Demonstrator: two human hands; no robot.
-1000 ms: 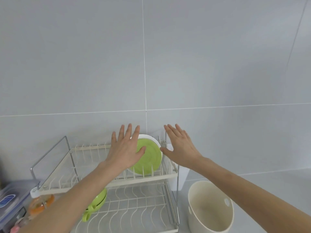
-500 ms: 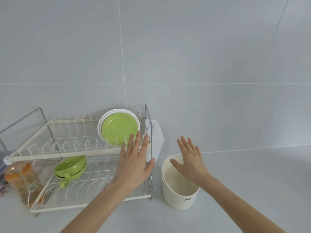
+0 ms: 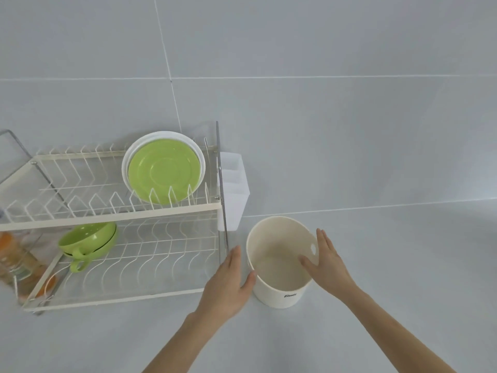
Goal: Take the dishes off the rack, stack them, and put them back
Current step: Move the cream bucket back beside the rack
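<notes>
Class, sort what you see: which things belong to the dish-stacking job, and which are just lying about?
Job:
dish rack
green plate
white plate
green cups
left hand
right hand

Lying about:
cream container
clear holder
orange-capped jar

cream round tub (image 3: 279, 281) stands open-topped on grey counter (image 3: 376, 265), just right of the rack, small dark print low on its front, oval hole in far wall. clear bottle (image 3: 13, 257) with orange contents at left edge, maybe a drink, blurred. grey tiled wall (image 3: 322, 103) behind.
</notes>
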